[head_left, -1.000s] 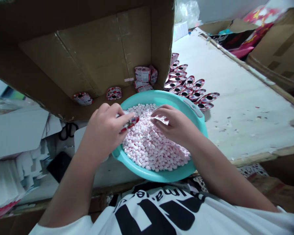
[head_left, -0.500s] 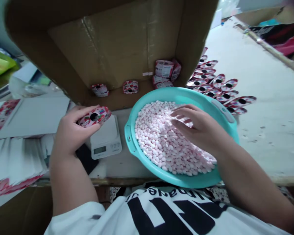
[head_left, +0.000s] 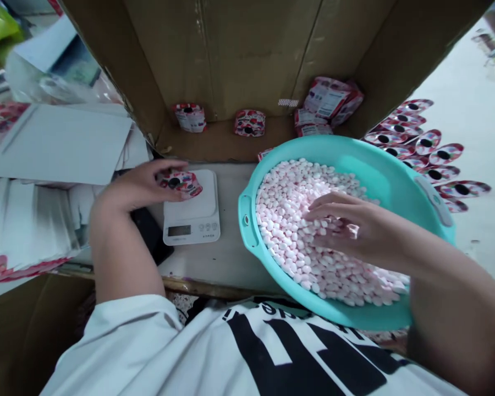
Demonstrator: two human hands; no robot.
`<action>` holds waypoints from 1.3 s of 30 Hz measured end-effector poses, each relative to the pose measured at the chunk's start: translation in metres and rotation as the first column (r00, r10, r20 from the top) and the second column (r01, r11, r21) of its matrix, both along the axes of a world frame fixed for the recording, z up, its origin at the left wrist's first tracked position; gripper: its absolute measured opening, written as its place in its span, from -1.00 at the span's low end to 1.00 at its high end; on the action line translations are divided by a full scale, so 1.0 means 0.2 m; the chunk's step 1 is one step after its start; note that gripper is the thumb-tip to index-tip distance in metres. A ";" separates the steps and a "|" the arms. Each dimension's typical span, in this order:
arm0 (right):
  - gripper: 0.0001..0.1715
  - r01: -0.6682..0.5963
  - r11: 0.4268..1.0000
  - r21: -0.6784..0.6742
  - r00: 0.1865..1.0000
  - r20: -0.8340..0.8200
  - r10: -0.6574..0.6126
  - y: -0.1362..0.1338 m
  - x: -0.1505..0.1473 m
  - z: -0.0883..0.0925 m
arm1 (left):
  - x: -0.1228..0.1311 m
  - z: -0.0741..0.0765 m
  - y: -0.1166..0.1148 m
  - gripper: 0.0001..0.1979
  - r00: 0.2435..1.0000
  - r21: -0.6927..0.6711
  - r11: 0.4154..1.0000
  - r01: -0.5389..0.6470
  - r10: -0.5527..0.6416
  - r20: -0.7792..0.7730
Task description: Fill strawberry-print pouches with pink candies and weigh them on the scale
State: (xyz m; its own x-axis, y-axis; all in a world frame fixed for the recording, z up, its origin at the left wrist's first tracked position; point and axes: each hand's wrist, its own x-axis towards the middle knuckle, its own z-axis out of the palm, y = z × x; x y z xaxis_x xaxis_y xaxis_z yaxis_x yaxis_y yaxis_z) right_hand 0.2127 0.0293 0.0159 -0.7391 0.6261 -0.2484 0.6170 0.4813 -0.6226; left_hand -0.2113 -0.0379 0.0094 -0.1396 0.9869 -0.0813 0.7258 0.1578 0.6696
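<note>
My left hand is closed around a small red-and-pink printed packet, held over the platform of the white digital scale. A dark round spot shows on the packet's upward side. Over on the right, my right hand reaches into the turquoise basin. Its fingers are curved and apart, touching the pale pink candies heaped there. Part of the thumb is hard to make out among them.
An open cardboard box lies behind, with several filled packets inside. More packets stand in rows right of the basin. At left are stacked white sheets, and a dark flat object lies beside the scale.
My left hand has brought the packet over the scale's platform. My right hand has lowered into the candies. The camera view has shifted, bringing the box closer.
</note>
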 end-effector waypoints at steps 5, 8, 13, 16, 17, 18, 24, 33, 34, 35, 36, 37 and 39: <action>-0.79 0.043 0.999 0.015 0.999 -0.007 -0.043 0.00 0.00 0.01 | -0.11 -0.04 -0.10 -0.20 0.817 0.209 0.974 0.093 -0.195 0.543; -0.81 0.071 0.994 0.079 0.997 -0.016 -0.070 0.00 0.00 0.00 | -0.15 -0.06 -0.16 -0.21 0.799 0.190 0.981 0.039 -0.145 0.583; -0.79 0.209 0.949 0.234 0.978 -0.045 -0.204 0.00 0.03 -0.02 | -0.16 -0.04 -0.18 -0.18 0.853 0.121 0.989 0.088 -0.137 0.503; -0.72 0.313 0.916 0.252 0.949 -0.049 -0.311 -0.01 0.05 -0.03 | -0.17 -0.04 -0.17 -0.05 0.850 0.170 0.980 0.099 -0.172 0.498; -0.70 0.332 0.909 0.250 0.942 -0.051 -0.330 -0.01 0.05 -0.04 | -0.18 -0.04 -0.17 0.03 0.842 0.200 0.975 0.098 -0.188 0.506; -0.70 0.342 0.906 0.251 0.939 -0.055 -0.340 -0.01 0.05 -0.04 | -0.18 -0.04 -0.17 0.10 0.834 0.222 0.970 0.100 -0.203 0.512; -0.73 0.304 0.904 0.302 0.953 -0.080 -0.294 -0.01 0.05 -0.04 | -0.18 -0.04 -0.18 0.00 0.840 0.188 0.977 0.102 -0.186 0.509; -0.77 0.252 0.914 0.318 0.967 -0.113 -0.227 0.02 0.05 -0.05 | -0.12 -0.06 -0.16 -0.02 0.917 0.002 1.000 -0.016 0.014 0.399; -0.78 0.253 0.919 0.303 0.967 -0.121 -0.226 0.02 0.04 -0.04 | -0.12 -0.07 -0.15 -0.06 0.931 -0.028 0.999 -0.033 0.041 0.364; -0.79 0.246 0.930 0.274 0.967 -0.127 -0.219 0.02 0.03 -0.04 | -0.11 -0.08 -0.14 -0.13 0.947 -0.060 0.997 -0.055 0.071 0.315; -0.80 0.235 0.941 0.241 0.969 -0.135 -0.207 0.02 0.02 -0.03 | -0.10 -0.08 -0.13 -0.20 0.964 -0.091 0.993 -0.080 0.101 0.247; -0.78 0.226 0.950 0.214 0.970 -0.141 -0.199 0.02 0.01 -0.02 | -0.08 -0.07 -0.12 -0.27 0.978 -0.115 0.987 -0.108 0.126 0.164; -0.66 0.237 0.954 0.182 0.965 -0.155 -0.210 0.02 -0.01 0.00 | -0.02 -0.03 -0.11 -0.38 0.989 -0.087 0.985 -0.150 0.151 0.001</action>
State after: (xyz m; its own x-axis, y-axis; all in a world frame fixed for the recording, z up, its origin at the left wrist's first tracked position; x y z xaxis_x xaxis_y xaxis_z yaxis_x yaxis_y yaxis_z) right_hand 0.2115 0.0329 0.0163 -0.5923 0.8057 -0.0128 0.6417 0.4620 -0.6121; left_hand -0.2158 -0.0598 0.0044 -0.2853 0.9438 -0.1667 0.6845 0.3224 0.6539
